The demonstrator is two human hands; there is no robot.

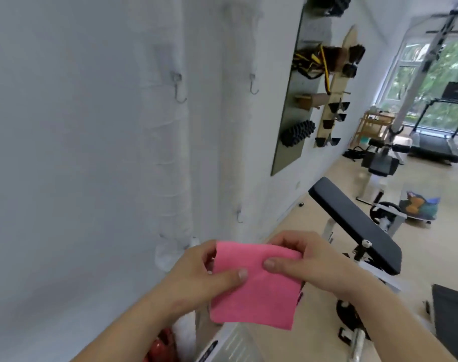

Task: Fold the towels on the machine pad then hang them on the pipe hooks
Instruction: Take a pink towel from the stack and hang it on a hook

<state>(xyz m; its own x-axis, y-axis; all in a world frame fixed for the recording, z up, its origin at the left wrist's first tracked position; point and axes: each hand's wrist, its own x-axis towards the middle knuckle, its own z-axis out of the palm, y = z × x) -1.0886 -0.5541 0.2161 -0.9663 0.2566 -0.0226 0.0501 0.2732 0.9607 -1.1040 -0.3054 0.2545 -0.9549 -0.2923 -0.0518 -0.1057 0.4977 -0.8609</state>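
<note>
Step in hand appears to be carrying to hang: the pink towel [254, 286], folded to a flat, smooth-faced rectangle, is held in the air, below the pipe hooks [180, 88] and left of the black machine pad [353, 223]. Left hand [196, 278] and right hand [301, 259] each pinch its upper edge, thumbs in front. Next move likely calls for lifting that edge onto a hook.
</note>
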